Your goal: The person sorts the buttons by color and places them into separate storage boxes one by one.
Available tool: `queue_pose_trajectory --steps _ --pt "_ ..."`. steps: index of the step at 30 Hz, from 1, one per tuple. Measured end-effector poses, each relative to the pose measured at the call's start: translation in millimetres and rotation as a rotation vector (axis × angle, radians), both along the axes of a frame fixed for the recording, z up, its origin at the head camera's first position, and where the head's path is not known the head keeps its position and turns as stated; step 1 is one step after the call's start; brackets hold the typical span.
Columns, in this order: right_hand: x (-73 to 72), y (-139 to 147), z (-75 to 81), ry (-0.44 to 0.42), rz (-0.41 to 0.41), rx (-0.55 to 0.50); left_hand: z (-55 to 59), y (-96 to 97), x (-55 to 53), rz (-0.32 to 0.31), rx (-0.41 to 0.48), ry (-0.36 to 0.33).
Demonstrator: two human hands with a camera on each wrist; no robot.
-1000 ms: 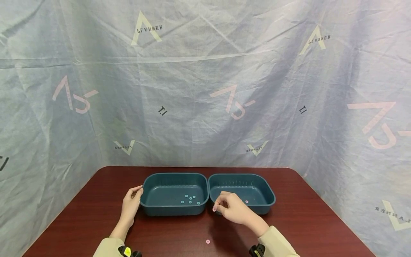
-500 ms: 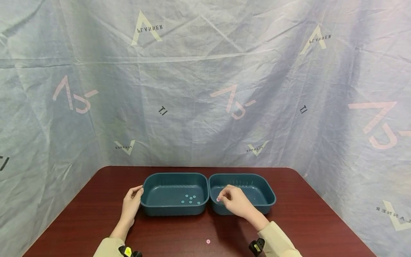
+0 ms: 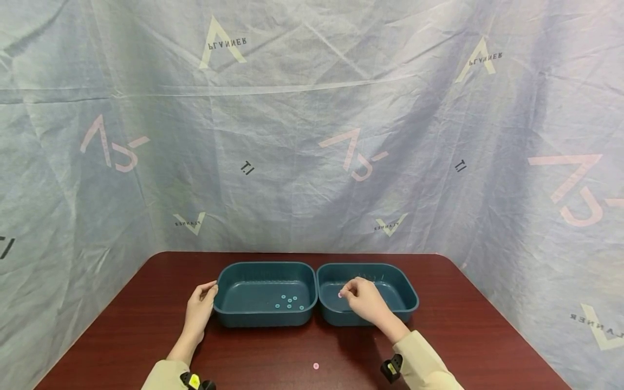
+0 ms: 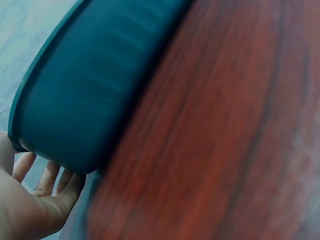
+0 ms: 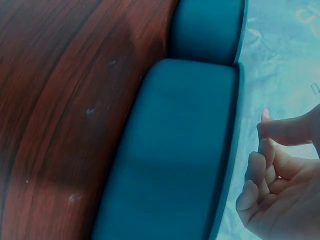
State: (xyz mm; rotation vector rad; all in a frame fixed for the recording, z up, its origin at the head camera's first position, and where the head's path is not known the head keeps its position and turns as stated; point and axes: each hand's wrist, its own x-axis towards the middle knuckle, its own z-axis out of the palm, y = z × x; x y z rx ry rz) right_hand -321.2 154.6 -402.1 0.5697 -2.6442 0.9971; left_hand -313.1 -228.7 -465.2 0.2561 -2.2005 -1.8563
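Two teal plastic bins stand side by side on the table. My left hand (image 3: 197, 311) rests with relaxed fingers against the outer end of the left bin (image 3: 265, 319); the left wrist view shows its fingertips (image 4: 75, 182) at the bin's end wall. Several small blue buttons (image 3: 290, 300) lie on that bin's floor. Over the right bin (image 3: 341, 318), my right hand (image 3: 364, 300) pinches a pink button (image 5: 265, 115) between thumb and forefinger. Another pink button (image 3: 316, 366) lies on the table in front of the bins. My right hand hides part of the right bin's floor.
The dark red wooden table (image 3: 263, 357) has rounded far corners. A pale printed cloth (image 3: 292, 135) hangs behind it and along both sides. The bins touch or nearly touch at their inner ends.
My right hand has moved right and away from me, from the right bin's near edge to over its inside, carrying the pink button. My left hand has stayed put.
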Motion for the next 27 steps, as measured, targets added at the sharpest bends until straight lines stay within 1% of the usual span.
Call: queue_pose_trajectory --steps 9,16,19,27 --pt "-10.5 8 -6.9 -0.037 -0.033 -0.011 -1.4 0.2 -0.5 0.005 -0.004 -0.005" --pt "-16.6 11 -10.5 -0.042 -0.086 -0.004 -1.0 -0.8 -0.1 0.0 -0.006 -0.006" --pt "-18.8 11 -11.8 -0.043 -0.092 0.003 -1.1 -1.2 0.0 -0.003 -0.001 -0.004" --pt "-23.4 11 -15.8 -0.073 -0.111 -0.026 -0.4 0.6 0.1 0.002 0.003 0.005"
